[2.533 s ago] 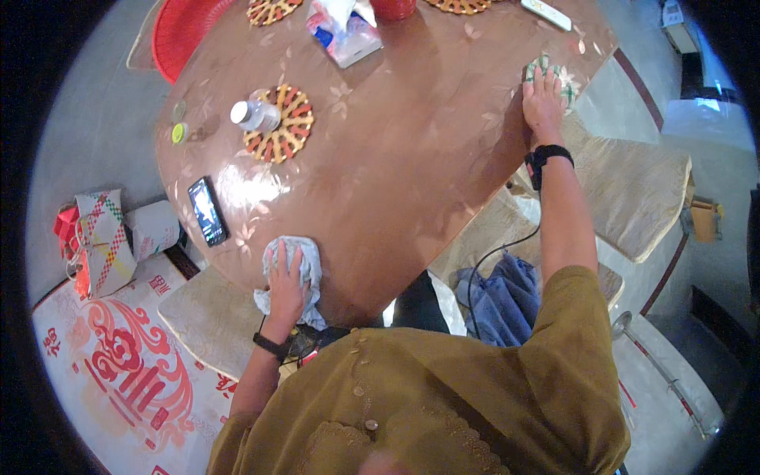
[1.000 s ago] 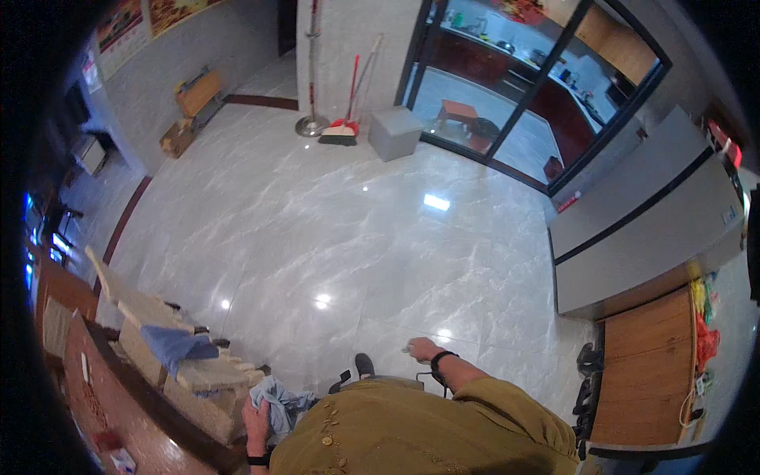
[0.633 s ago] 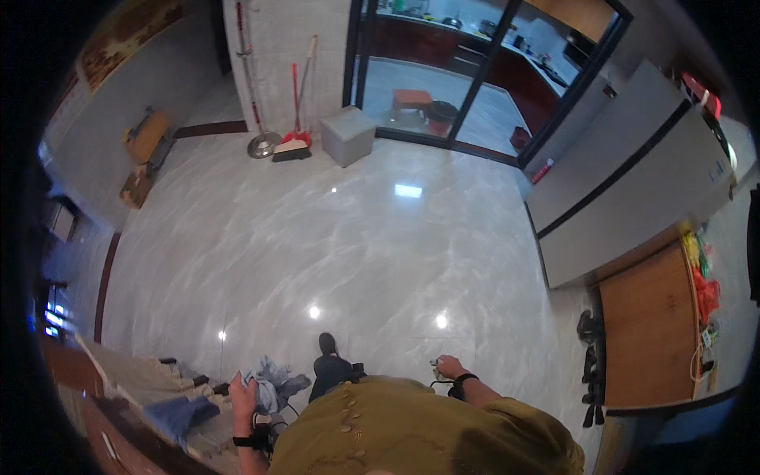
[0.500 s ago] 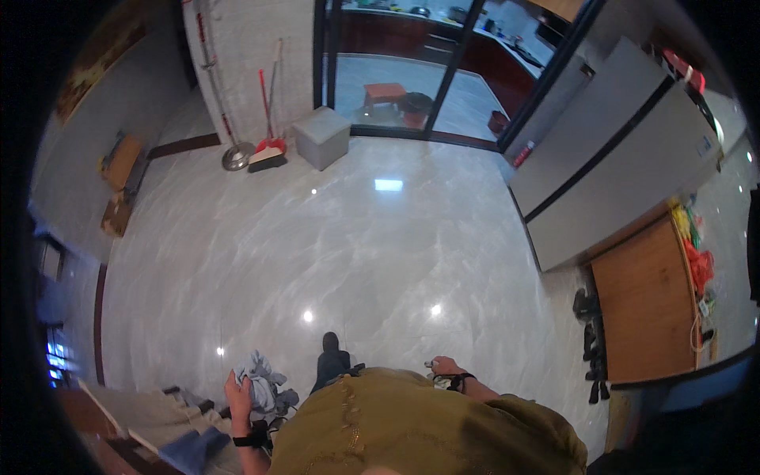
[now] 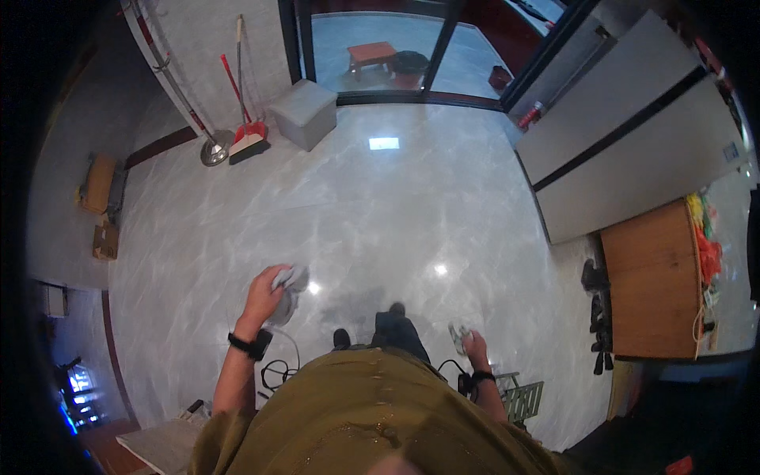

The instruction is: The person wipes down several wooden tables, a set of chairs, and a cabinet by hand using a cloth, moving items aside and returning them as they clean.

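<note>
My left hand (image 5: 264,298), raised ahead of me on the left with a dark band on its wrist, is closed round a bunched light-grey cloth (image 5: 290,309) that hangs down from the fingers. On the right, lower and nearer my body, my right hand (image 5: 474,345) grips a small crumpled whitish-green thing (image 5: 457,337); its kind is too small to make out. Both are held in the air over the grey marbled floor (image 5: 348,214). A black cable (image 5: 276,372) lies below my left forearm.
A green slatted stool (image 5: 524,400) stands by my right forearm. Ahead are a grey box (image 5: 304,115), a broom (image 5: 248,148) with a red dustpan, and a sliding glass door. At right stand a grey fridge (image 5: 633,150), a wooden cabinet (image 5: 653,285) and shoes.
My left hand has lifted and moved forward with the grey cloth, away from the furniture at lower left. My right hand has come further out. The view has shifted as I step forward.
</note>
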